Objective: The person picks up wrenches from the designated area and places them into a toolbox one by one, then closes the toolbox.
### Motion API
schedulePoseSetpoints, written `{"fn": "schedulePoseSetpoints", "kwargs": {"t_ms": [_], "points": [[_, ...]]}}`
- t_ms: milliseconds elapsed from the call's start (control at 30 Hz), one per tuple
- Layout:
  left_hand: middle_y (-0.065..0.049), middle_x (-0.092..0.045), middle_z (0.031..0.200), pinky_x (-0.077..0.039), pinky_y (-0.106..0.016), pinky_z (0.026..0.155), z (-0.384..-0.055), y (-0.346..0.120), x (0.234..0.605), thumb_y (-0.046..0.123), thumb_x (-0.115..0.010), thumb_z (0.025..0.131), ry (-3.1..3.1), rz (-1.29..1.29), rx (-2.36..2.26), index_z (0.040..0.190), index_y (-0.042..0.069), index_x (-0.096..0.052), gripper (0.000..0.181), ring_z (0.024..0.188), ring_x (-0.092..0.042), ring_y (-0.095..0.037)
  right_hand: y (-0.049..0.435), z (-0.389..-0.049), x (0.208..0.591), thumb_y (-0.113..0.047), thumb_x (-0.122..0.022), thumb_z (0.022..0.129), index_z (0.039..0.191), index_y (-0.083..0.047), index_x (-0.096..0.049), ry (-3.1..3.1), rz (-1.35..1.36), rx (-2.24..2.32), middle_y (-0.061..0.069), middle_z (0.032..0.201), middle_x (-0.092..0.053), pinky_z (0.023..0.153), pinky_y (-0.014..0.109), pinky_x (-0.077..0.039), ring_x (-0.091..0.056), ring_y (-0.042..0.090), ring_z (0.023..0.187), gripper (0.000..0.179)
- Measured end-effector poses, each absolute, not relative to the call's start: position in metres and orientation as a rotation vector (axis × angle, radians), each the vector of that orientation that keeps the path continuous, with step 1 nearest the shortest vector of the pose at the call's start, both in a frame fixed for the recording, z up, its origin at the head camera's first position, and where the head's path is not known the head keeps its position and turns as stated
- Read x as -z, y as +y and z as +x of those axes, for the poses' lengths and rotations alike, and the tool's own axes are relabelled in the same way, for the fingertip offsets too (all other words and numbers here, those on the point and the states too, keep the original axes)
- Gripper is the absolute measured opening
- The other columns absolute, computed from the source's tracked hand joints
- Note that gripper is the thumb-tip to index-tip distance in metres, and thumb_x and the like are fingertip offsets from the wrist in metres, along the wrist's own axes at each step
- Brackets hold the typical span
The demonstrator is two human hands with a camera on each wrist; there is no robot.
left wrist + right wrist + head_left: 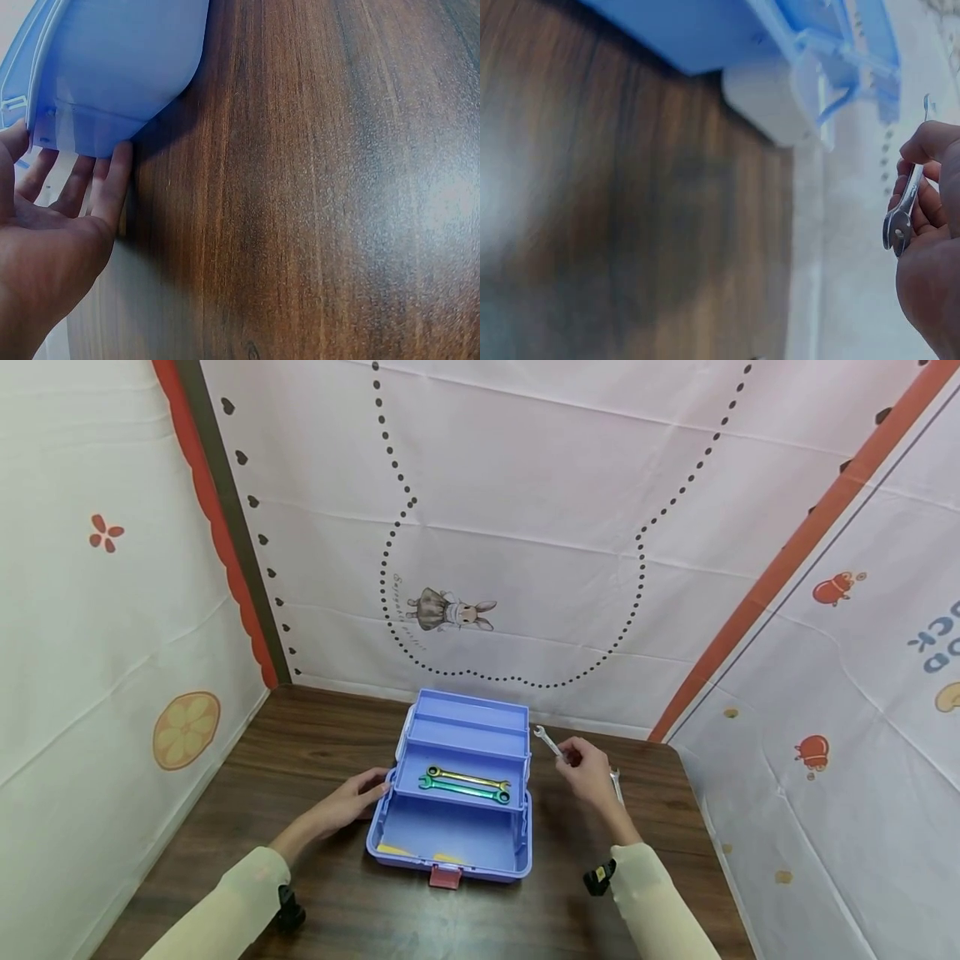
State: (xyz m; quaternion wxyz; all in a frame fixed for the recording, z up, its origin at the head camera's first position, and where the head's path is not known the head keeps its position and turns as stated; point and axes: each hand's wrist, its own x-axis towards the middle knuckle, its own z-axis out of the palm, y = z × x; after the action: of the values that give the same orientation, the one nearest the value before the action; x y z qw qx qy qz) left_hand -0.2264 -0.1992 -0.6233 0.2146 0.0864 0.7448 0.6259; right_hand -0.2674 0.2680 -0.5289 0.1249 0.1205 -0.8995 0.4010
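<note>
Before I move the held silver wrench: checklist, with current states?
1. Right grip holding the silver wrench: ok, pinched.
2. Left grip touching the toolbox: ok, at its left side.
3. Toolbox open: ok.
4. Gold wrench and green wrench lying in the tray: ok, side by side.
5. Second silver wrench fully visible: not ok, partly hidden.
6. Yellow pieces in the bottom compartment identified: cannot tell.

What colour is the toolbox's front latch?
The latch is pinkish red, clearest in the head view.
</note>
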Motion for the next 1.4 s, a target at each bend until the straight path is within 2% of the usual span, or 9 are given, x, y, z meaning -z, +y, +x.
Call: {"fn": "schedulePoseSetpoints", "kwargs": {"t_ms": [333, 633, 1000, 1200, 1400], "points": [[-0.025, -0.044, 0.157, -0.056, -0.051, 0.104, -0.228, -0.2, 0.625, 0.044, -0.052, 0.112, 2.063, 0.237, -1.737, 0.158, 0.006, -0.043, 0.061, 0.139, -0.05, -0.039, 0.229, -0.265, 0.507, 0.0, -0.076, 0.09, 0.097, -0.004, -0.07, -2.599, 0.51, -1.18, 0.004, 0.079, -0.061, 0.061, 0.027, -0.043, -0.053, 0.017, 0.072, 0.01], [-0.026, -0.044, 0.157, -0.056, -0.052, 0.104, -0.229, -0.201, 0.627, 0.044, -0.052, 0.112, 2.073, 0.234, -1.731, 0.158, 0.006, -0.043, 0.06, 0.139, -0.05, -0.039, 0.196, -0.261, 0.501, -0.004, -0.077, 0.094, 0.096, -0.009, -0.066, -2.634, 0.644, -1.192, 0.0, 0.082, -0.059, 0.063, 0.027, -0.046, -0.055, 0.016, 0.074, 0.012], [-0.026, -0.044, 0.157, -0.056, -0.052, 0.104, -0.227, -0.2, 0.627, 0.044, -0.053, 0.112, 2.078, 0.228, -1.729, 0.158, 0.005, -0.042, 0.062, 0.139, -0.051, -0.039, 0.161, -0.254, 0.508, -0.005, -0.078, 0.094, 0.1, -0.01, -0.072, -2.692, 0.891, -1.028, -0.002, 0.089, -0.067, 0.065, 0.025, -0.053, -0.058, 0.009, 0.075, 0.01], [-0.026, -0.044, 0.158, -0.056, -0.052, 0.104, -0.226, -0.199, 0.627, 0.044, -0.053, 0.112, 2.077, 0.214, -1.732, 0.158, 0.005, -0.043, 0.061, 0.139, -0.051, -0.039, 0.152, -0.25, 0.517, -0.008, -0.079, 0.095, 0.099, -0.011, -0.074, -2.705, 1.022, -0.89, -0.004, 0.089, -0.064, 0.064, 0.023, -0.051, -0.055, 0.008, 0.076, 0.007], [-0.026, -0.044, 0.158, -0.056, -0.053, 0.104, -0.226, -0.198, 0.626, 0.045, -0.053, 0.112, 2.083, 0.219, -1.733, 0.159, 0.005, -0.042, 0.063, 0.14, -0.051, -0.039, 0.144, -0.249, 0.524, -0.01, -0.08, 0.095, 0.101, -0.01, -0.077, -2.729, 1.039, -0.863, -0.005, 0.089, -0.064, 0.065, 0.023, -0.05, -0.054, 0.009, 0.077, 0.006]]}}
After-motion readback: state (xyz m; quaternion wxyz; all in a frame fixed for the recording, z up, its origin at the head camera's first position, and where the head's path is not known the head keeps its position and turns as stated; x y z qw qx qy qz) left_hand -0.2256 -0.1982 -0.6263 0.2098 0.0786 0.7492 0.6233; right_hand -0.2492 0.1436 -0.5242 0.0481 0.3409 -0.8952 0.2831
